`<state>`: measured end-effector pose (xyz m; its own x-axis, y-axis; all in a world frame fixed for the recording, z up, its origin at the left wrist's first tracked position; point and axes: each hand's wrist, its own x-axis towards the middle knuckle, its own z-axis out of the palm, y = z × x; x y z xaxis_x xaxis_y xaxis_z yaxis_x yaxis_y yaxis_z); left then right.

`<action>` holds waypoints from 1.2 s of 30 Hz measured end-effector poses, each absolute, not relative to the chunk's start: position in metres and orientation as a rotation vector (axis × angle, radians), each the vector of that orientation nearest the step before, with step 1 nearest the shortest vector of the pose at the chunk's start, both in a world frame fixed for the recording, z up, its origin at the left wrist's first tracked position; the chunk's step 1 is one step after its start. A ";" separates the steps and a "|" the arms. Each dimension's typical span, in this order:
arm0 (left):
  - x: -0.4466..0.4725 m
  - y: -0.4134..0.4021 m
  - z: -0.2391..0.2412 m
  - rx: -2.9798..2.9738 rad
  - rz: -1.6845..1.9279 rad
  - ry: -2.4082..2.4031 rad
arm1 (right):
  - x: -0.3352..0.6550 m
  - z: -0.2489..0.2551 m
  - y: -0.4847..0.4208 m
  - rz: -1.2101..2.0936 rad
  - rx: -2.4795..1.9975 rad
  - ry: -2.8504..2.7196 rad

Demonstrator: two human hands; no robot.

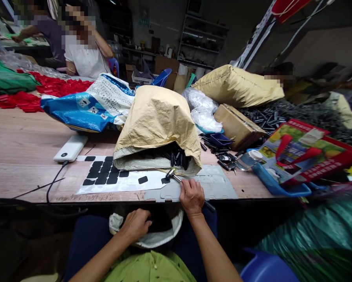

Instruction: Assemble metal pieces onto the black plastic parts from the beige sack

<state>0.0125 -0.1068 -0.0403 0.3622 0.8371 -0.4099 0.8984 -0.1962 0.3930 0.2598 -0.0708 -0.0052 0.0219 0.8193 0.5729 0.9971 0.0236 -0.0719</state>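
Observation:
A small hammer with a shiny metal head and a dark handle is in my right hand, whose fingers wrap round its shaft at the table's front edge. Its head rests over a grey plate. My left hand is over the mouth of a white sack on my lap, its fingers curled; whatever they hold is hidden. Beside the hammer lies a white sheet with black rounded patches. Behind it, a tan sack lies with its mouth towards me, showing black slender pieces.
A white power bank with a cable lies left. A blue-white bag and red pieces are behind it. On the right stand a cardboard box, a clear jar and a blue tray under a red bag. Other people sit at the back.

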 end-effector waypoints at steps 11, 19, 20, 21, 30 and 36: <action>0.026 -0.068 0.051 2.019 0.110 0.840 | 0.258 -0.006 -0.072 -0.519 -1.871 -1.840; 0.086 0.054 0.063 2.633 0.556 1.266 | 0.259 -0.008 -0.071 -0.517 -1.879 -1.841; 0.091 0.064 0.059 2.727 0.501 1.243 | 0.259 -0.008 -0.071 -0.516 -1.884 -1.840; 0.095 0.071 0.056 2.801 0.448 1.215 | 0.259 -0.009 -0.071 -0.513 -1.889 -1.839; 0.085 0.081 0.044 2.864 0.407 1.189 | 0.259 -0.010 -0.070 -0.486 -1.921 -1.841; 0.046 0.043 0.046 2.553 0.658 1.431 | 0.258 -0.008 -0.071 -0.489 -1.910 -1.825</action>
<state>0.0462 0.0435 0.0459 0.4513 0.8389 0.3041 0.7769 -0.5371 0.3286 0.2578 -0.0705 -0.0080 0.0614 0.8366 0.5444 0.9967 -0.0226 -0.0778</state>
